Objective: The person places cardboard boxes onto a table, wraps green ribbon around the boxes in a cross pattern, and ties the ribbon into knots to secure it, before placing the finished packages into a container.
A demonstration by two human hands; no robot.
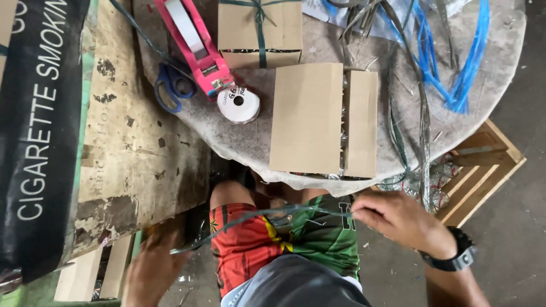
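Spanning both closed hands, left hand [149, 267] and right hand [398, 219]: dark green strap [256, 215].

2 cardboard boxes [323, 118] [260, 25], 1 tape dispenser [196, 42], 1 scissors [172, 85], 1 tape roll [239, 103].

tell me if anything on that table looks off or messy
The cardboard box nearest the person has its flaps not fully shut, and shiny packets show through the gap. Blue straps lie tangled at the table's far right. Both hands, left and right, hold a dark green strap.
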